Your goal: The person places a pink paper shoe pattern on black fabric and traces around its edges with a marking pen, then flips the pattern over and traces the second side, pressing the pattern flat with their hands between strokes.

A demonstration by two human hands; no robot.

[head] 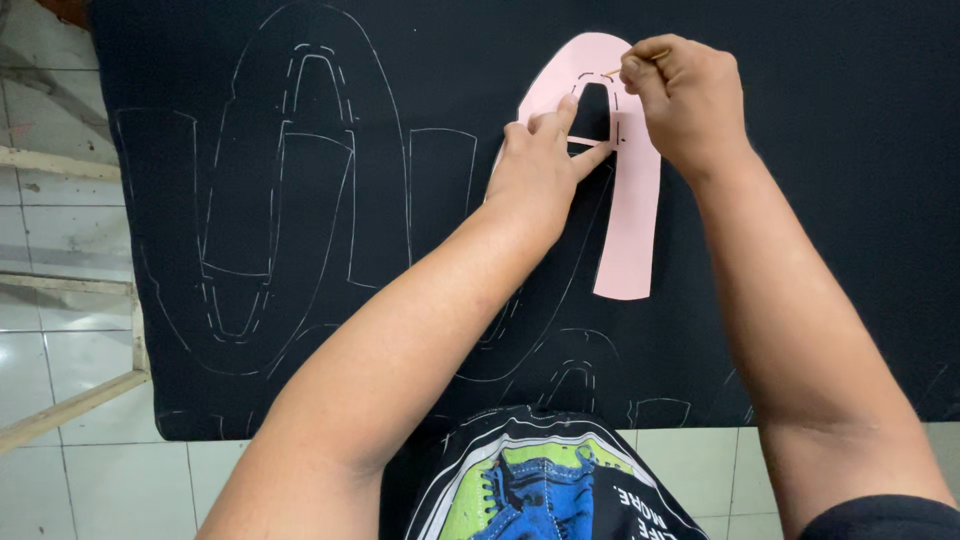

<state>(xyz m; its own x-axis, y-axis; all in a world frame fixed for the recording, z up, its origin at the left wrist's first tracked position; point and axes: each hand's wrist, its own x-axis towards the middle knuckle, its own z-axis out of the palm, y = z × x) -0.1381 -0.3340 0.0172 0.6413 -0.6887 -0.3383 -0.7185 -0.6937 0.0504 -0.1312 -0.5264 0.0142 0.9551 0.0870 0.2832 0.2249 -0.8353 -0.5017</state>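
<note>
A pink paper pattern [634,215], shaped like an upside-down U with slots cut in it, lies on a sheet of black material [820,220]. My left hand [538,170] presses flat on the pattern's left leg, thumb stretched across its opening. My right hand [685,95] grips a thin pencil-like marker [655,56], its tip at the top of the pattern's inner cutout. White outlines of the same shape [290,190] are drawn on the black sheet to the left and below.
The black sheet covers most of the view and ends at its near edge just above my printed shirt [540,485]. White floor tiles [60,370] and pale wooden frame bars [70,405] show at the left.
</note>
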